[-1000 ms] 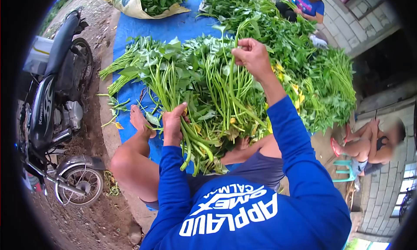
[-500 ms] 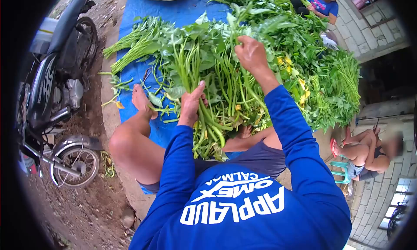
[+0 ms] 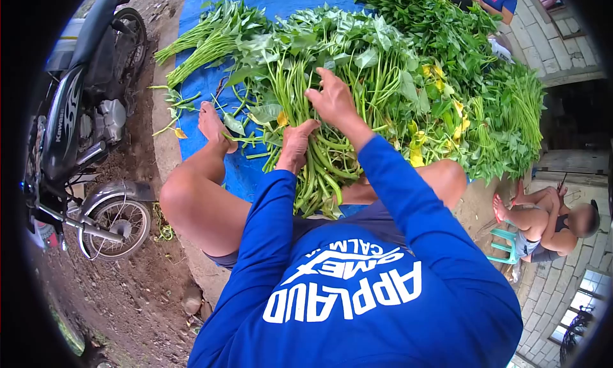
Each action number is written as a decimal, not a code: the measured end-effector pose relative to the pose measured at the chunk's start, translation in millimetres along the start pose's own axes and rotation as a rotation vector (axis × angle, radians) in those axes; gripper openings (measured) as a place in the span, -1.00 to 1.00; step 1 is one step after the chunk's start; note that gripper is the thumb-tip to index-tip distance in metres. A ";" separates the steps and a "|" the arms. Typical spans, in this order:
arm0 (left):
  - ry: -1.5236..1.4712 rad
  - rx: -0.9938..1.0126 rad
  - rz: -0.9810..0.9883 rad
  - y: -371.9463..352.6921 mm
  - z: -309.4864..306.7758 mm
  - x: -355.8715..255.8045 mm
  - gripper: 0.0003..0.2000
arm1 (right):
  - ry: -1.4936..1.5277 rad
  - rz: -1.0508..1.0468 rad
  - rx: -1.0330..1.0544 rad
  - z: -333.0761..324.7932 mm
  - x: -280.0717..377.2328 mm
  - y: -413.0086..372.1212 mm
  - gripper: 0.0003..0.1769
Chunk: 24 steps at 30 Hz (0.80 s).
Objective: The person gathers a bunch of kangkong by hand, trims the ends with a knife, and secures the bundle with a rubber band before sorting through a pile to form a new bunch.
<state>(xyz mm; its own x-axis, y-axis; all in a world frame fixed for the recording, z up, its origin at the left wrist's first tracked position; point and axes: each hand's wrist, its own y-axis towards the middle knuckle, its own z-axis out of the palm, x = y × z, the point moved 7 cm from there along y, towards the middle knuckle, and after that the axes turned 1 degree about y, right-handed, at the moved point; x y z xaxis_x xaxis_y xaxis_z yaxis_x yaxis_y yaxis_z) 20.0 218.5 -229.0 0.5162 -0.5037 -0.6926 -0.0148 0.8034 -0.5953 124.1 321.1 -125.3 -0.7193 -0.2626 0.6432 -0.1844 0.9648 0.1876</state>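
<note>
My left hand (image 3: 296,145) is wrapped round the lower stems of a bunch of leafy greens (image 3: 295,87), which look like water spinach. The bunch's leaves point away from me, and its thick cut ends (image 3: 319,183) hang toward my lap. Just beyond, my right hand (image 3: 336,104) hovers at the right side of the bunch, thumb and forefinger apart, the other fingers partly curled. More loose stems (image 3: 377,80) lie to its right. A yellowed leaf (image 3: 283,118) shows beside the held stems.
Tied-looking bundles (image 3: 207,45) lie at the left on the blue tarp (image 3: 185,138). A large heap of greens (image 3: 440,42) extends right, with yellow leaves (image 3: 418,152) nearby. A motorcycle (image 3: 70,125) stands left. One person (image 3: 549,221) sits right; another (image 3: 495,0) is at the upper right.
My right hand has come left and nearer, from a raised closed grip on a leafy stem to the held bunch, its fingers now apart. My left hand still grips the stems.
</note>
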 end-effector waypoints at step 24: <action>-0.497 -0.104 -0.116 12.1 -25.3 24.8 -0.77 | -0.226 0.079 0.357 39.3 34.4 -158.6 0.05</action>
<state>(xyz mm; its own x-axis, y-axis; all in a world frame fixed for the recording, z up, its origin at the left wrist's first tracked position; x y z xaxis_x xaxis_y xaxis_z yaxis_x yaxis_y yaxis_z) 11.0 207.7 -263.7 0.8632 -0.3557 -0.3583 -0.0054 0.7031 -0.7111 102.3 159.7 -162.1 -0.8621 -0.2154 0.4587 -0.3140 0.9375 -0.1500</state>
